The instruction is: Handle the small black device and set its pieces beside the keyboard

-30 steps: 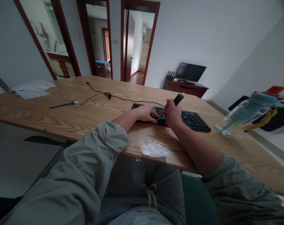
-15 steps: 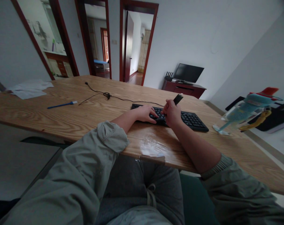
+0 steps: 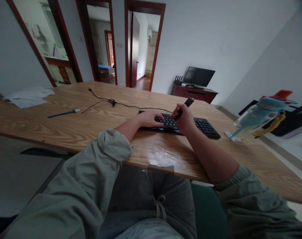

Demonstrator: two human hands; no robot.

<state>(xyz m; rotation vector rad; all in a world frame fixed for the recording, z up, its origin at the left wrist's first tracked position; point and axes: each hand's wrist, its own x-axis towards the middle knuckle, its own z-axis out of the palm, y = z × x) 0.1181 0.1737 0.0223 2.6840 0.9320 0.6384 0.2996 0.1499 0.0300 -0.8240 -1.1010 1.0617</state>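
Note:
A black keyboard lies on the wooden table in front of me. My left hand rests flat on its left end, fingers spread over the keys. Over the middle keys my right hand is closed round a slim black tool, whose upper end sticks up and away from me. The tool's lower tip is at the keys between my two hands. Both sleeves are pushed up my forearms.
A black cable runs from the keyboard across the table. A blue pen and white papers lie at the left. A blue toy figure stands at the right. A clear plastic scrap sits near the front edge.
My right hand has risen slightly and tilted, so the black tool shows more. The view has drifted a little; my left hand stays on the keys.

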